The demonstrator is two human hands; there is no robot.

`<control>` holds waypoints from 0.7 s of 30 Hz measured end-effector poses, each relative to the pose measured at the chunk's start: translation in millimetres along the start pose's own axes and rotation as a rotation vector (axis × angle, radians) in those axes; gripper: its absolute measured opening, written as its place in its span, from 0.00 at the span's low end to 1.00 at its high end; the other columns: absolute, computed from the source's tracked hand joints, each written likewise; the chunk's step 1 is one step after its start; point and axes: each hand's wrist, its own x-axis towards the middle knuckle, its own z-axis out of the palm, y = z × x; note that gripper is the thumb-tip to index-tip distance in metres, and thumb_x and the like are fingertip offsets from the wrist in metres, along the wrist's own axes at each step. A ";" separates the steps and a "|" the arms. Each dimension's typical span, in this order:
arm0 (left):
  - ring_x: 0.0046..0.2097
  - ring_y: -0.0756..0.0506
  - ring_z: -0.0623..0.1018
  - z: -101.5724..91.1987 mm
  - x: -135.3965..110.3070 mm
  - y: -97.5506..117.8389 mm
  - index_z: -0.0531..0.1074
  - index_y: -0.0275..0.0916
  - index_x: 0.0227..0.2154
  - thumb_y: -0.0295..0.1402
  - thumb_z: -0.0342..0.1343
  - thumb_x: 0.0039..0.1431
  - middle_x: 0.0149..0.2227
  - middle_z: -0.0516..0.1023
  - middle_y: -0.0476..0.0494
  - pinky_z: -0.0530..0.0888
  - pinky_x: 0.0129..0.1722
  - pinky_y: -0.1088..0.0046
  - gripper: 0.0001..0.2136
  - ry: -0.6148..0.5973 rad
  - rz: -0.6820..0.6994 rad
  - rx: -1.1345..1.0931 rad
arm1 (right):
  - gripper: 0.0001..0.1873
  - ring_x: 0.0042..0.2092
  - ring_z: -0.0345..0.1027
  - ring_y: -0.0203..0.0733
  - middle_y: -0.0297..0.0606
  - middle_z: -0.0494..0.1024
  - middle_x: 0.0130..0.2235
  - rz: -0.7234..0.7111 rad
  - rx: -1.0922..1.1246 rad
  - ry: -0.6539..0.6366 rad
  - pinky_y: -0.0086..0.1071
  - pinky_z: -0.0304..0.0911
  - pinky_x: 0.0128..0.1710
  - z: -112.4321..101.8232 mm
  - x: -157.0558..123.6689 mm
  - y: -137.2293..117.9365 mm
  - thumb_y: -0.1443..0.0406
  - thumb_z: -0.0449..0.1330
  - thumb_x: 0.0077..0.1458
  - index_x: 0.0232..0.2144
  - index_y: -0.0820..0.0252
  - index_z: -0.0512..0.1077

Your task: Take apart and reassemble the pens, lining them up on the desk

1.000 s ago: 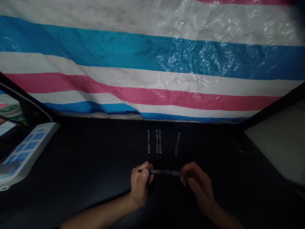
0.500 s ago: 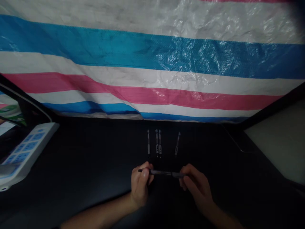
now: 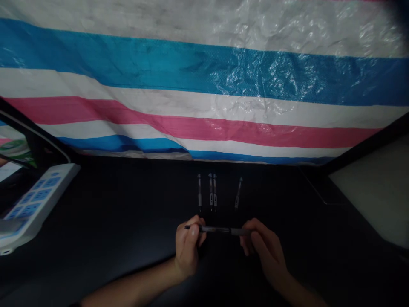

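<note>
A dark pen with a grey barrel (image 3: 220, 230) lies level between my hands, its pointed tip to the left. My left hand (image 3: 188, 246) grips it near the tip, and my right hand (image 3: 262, 251) pinches the far end with its fingertips. Beyond the hands, several slim pens lie side by side on the black table (image 3: 287, 200), pointing away from me. The closest of these to my hands is a pen (image 3: 215, 192) that stands a little apart from neither neighbour, touching-close to another pen (image 3: 210, 192); a further pen (image 3: 238, 193) lies slanted at the right.
A white power strip with blue sockets (image 3: 38, 204) lies at the table's left side. A striped blue, pink and white tarpaulin (image 3: 204, 111) hangs behind the table. A pale panel (image 3: 373, 192) stands at the right, and a screen (image 3: 12, 149) shows at the far left.
The whole picture has shifted slightly, with the tarpaulin stripes a little higher. My hands and the pen between them have barely moved.
</note>
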 end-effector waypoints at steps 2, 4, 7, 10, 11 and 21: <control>0.20 0.52 0.56 -0.3 0.1 -0.1 0.57 0.39 0.19 0.45 0.43 0.66 0.17 0.56 0.53 0.53 0.20 0.73 0.21 -0.003 -0.011 0.015 | 0.20 0.22 0.58 0.32 0.31 0.66 0.23 0.045 -0.005 0.012 0.28 0.55 0.23 0.4 1.6 -0.5 0.56 0.48 0.66 0.25 0.59 0.66; 0.20 0.52 0.57 -0.5 0.6 0.5 0.58 0.40 0.19 0.46 0.43 0.65 0.17 0.56 0.52 0.54 0.20 0.73 0.22 0.002 -0.018 0.036 | 0.16 0.22 0.59 0.31 0.30 0.67 0.22 0.055 0.037 0.019 0.27 0.56 0.24 0.3 2.2 -0.2 0.58 0.52 0.65 0.27 0.59 0.66; 0.19 0.52 0.56 -0.1 1.6 1.9 0.57 0.40 0.19 0.47 0.43 0.65 0.16 0.55 0.53 0.53 0.20 0.73 0.22 0.018 -0.031 0.039 | 0.08 0.23 0.62 0.32 0.29 0.68 0.22 0.023 0.145 0.001 0.27 0.59 0.25 -0.8 1.8 2.2 0.60 0.56 0.62 0.33 0.57 0.68; 0.19 0.52 0.55 1.2 2.4 3.0 0.57 0.40 0.18 0.47 0.45 0.64 0.16 0.55 0.54 0.51 0.19 0.73 0.22 0.033 -0.054 0.005 | 0.03 0.23 0.63 0.33 0.29 0.69 0.22 0.009 0.274 0.020 0.27 0.60 0.24 -2.5 1.4 5.9 0.63 0.57 0.61 0.35 0.56 0.68; 0.19 0.52 0.55 1.7 2.7 3.3 0.57 0.40 0.18 0.47 0.45 0.64 0.16 0.55 0.53 0.51 0.19 0.74 0.22 0.039 -0.059 -0.003 | 0.02 0.22 0.63 0.33 0.29 0.69 0.23 0.006 0.316 0.042 0.27 0.59 0.23 -3.2 1.5 7.0 0.64 0.58 0.60 0.34 0.56 0.68; 0.19 0.52 0.56 2.3 5.9 6.1 0.57 0.40 0.17 0.47 0.44 0.65 0.16 0.55 0.53 0.52 0.19 0.73 0.23 0.069 -0.036 0.055 | 0.04 0.25 0.62 0.31 0.31 0.68 0.24 -0.030 0.497 0.424 0.23 0.58 0.22 -14.5 -1.1 12.0 0.71 0.58 0.46 0.26 0.57 0.69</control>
